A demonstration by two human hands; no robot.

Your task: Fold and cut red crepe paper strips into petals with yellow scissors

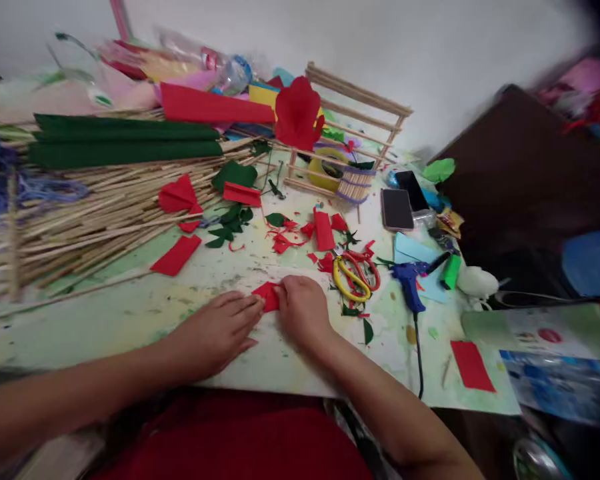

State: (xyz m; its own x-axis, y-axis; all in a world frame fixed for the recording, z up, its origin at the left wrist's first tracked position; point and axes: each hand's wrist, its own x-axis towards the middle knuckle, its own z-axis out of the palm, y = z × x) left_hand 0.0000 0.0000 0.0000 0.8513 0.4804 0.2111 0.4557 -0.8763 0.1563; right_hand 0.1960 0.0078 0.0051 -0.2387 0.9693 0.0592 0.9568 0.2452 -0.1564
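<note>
A small piece of red crepe paper [267,295] lies on the table between my two hands. My left hand [217,337] rests palm down with its fingers stretched out, the fingertips touching the paper's left edge and the thumb apart. Curled over the right edge, my right hand [304,310] has its fingers closed on the paper and partly hides it. To the right of that hand lie scissors with yellow and red handles [353,280], among red and dark green scraps. A folded red strip [323,230] is just beyond them.
Thin bamboo sticks [115,200] and rolled green paper [125,141] cover the left side. A small stick frame [360,113] with a red paper flower [299,113] stands at the back. A blue glue gun [410,280] with its cord and a phone [397,209] lie right.
</note>
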